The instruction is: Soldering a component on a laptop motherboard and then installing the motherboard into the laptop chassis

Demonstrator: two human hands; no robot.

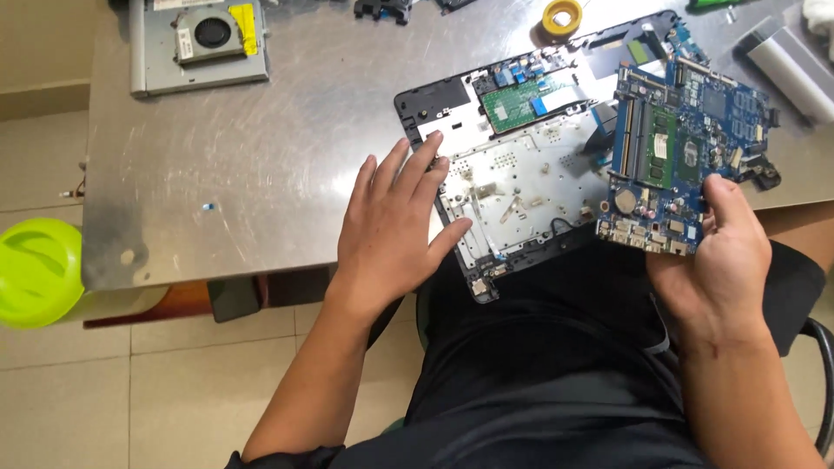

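An opened black laptop base lies tilted on the metal table, its lower corner hanging over the front edge. My left hand rests flat on the left part of the base, fingers spread. My right hand grips the lower edge of a blue motherboard, thumb on top, holding it over the right side of the base. A green circuit strip sits in the upper part of the base.
A grey metal unit with a fan and yellow label lies at the table's back left. A yellow tape roll sits at the back. A silver part lies at the far right. A lime-green round stool stands left of the table.
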